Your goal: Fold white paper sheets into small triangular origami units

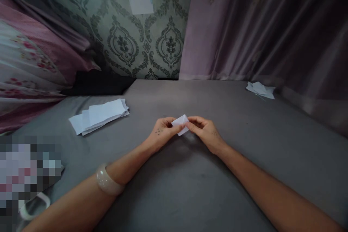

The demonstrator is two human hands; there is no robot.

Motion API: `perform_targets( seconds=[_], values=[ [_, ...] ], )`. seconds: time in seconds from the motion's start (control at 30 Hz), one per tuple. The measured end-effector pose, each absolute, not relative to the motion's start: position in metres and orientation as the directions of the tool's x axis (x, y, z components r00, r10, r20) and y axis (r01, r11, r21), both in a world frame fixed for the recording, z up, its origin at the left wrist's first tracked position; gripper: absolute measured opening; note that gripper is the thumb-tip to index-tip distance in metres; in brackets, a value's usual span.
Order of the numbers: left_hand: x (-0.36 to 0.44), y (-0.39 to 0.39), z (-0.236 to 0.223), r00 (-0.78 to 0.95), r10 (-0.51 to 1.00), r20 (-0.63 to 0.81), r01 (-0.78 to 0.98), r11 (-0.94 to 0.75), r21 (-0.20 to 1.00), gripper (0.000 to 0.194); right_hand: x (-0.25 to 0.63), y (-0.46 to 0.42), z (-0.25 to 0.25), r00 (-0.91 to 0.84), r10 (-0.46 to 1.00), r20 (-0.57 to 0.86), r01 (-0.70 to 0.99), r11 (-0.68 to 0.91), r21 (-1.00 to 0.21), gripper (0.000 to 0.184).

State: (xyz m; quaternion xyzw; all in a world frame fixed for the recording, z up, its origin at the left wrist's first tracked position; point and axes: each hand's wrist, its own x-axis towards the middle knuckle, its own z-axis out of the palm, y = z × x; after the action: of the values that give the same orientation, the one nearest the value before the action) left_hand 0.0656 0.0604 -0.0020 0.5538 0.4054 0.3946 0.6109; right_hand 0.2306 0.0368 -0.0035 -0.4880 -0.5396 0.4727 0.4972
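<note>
A small folded piece of white paper (179, 120) is held up between both hands, just above the grey sheet (187, 181). My left hand (162, 130) grips its left side, thumb across the front and fingers behind. On the other side, my right hand (203, 130) pinches the right edge between thumb and fingers. A crease line shows near the paper's upper right corner. The fingers partly cover the lower part of the paper.
To the left lies a stack of white paper strips (104, 114). Several crumpled white papers (261, 89) rest at the far right. A black cloth (100, 84) is at the back left. Curtains hang at both sides, and a pixelated patch covers the lower left.
</note>
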Motion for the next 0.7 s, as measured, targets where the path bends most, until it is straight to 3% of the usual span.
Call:
perform_targets(
  seconds=[0.2,0.3,0.37,0.5,0.6,0.7],
  values=[
    [0.064,0.063,-0.004,0.317,0.947,0.060,-0.071,-0.040,0.997,0.027,0.230,0.041,-0.011,0.030,0.997,0.076,-0.009,0.077,-0.997,0.024],
    [0.062,0.064,-0.004,0.293,0.935,0.198,0.115,-0.240,0.964,0.020,0.229,0.043,-0.016,0.008,0.991,0.131,0.019,0.131,-0.991,0.020],
    [0.059,0.065,-0.004,0.301,0.885,0.354,0.309,-0.442,0.842,0.015,0.231,0.043,-0.018,0.037,0.969,0.242,0.164,0.233,-0.958,0.020],
    [0.053,0.066,-0.006,0.442,0.715,0.541,0.513,-0.697,0.501,0.016,0.239,0.040,-0.014,-0.062,0.863,0.501,0.541,0.451,-0.710,0.010],
    [0.048,0.066,-0.005,0.575,0.600,0.556,0.563,-0.784,0.264,0.021,0.243,0.034,-0.009,-0.256,0.796,0.548,0.727,0.532,-0.434,0.017],
    [0.045,0.066,-0.003,0.695,0.508,0.508,0.571,-0.820,0.038,0.026,0.242,0.029,-0.005,-0.362,0.761,0.538,0.841,0.515,-0.163,0.025]
  ],
)
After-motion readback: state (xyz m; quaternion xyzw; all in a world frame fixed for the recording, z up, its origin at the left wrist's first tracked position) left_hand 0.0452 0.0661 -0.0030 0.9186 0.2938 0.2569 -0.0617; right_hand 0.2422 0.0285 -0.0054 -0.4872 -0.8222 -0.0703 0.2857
